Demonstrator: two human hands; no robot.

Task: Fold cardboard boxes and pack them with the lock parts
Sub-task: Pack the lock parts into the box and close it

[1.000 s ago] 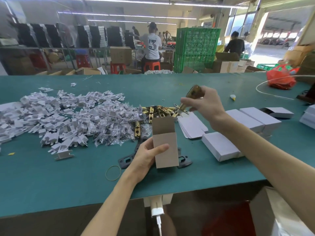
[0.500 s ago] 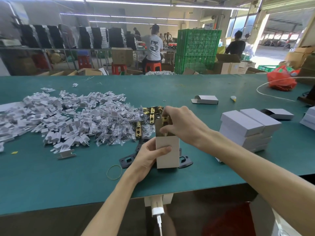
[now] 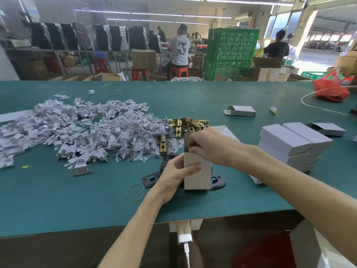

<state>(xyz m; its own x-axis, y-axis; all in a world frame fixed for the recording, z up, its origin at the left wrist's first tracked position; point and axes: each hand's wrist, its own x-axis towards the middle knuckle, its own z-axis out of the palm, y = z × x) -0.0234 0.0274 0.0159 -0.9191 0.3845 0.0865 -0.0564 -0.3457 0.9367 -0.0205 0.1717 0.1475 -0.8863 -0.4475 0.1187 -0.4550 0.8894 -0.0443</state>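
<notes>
Gripping upright cardboard box on desk: left hand fingers wrapped round it. Right hand fingers curled into its open top (contents hidden, grip unclear). Loose brass latches just beyond.

Parts pile left of stacked boxes

This is a factory packing workshop. A long green bench carries bulk heaps of white plastic parts, brass lock latches and stacked folded boxes. Beyond it, under strip lights, workers sit on red stools among green crates and cartons.
</notes>
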